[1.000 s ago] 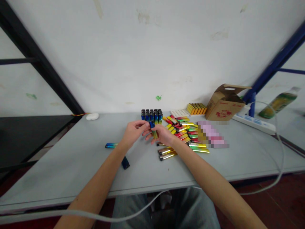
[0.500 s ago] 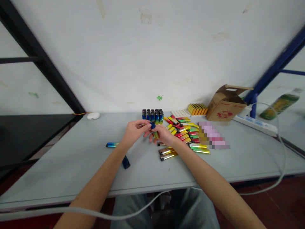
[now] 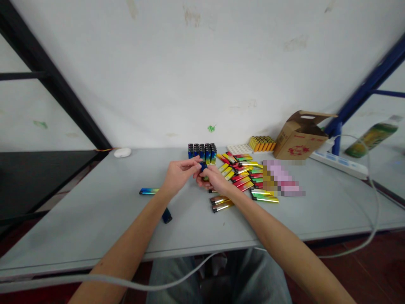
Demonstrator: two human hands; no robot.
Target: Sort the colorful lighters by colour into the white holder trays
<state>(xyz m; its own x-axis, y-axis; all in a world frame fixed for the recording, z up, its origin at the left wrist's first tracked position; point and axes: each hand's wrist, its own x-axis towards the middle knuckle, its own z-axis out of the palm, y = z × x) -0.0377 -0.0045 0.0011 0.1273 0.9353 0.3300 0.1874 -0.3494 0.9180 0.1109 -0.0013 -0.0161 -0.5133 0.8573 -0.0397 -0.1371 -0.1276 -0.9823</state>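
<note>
A dark blue lighter (image 3: pixel 203 166) is held upright between my two hands above the table. My right hand (image 3: pixel 215 179) wraps its fingers round the body, hiding most of the lower part. At the lighter's top end, my left hand (image 3: pixel 179 175) pinches with thumb and forefinger. Just behind stands a block of blue lighters (image 3: pixel 202 153) in upright rows. Left of my hands lie a blue-yellow lighter (image 3: pixel 148 191) and a dark blue lighter (image 3: pixel 167 215), both partly covered by my left arm. To the right, loose lighters (image 3: pixel 243 179) in red, yellow and green lie in a pile.
Along the wall are a white holed tray (image 3: pixel 239 149), yellow lighters (image 3: pixel 262 144) standing in rows and an open cardboard box (image 3: pixel 299 141). A power strip (image 3: pixel 341 164) lies at right, a white case (image 3: pixel 122 153) at left. A white cable (image 3: pixel 152 289) crosses the foreground.
My right hand's fingers have closed further round the lighter, covering its yellowish lower end. Both hands stay in nearly the same place, and the view has shifted slightly.
</note>
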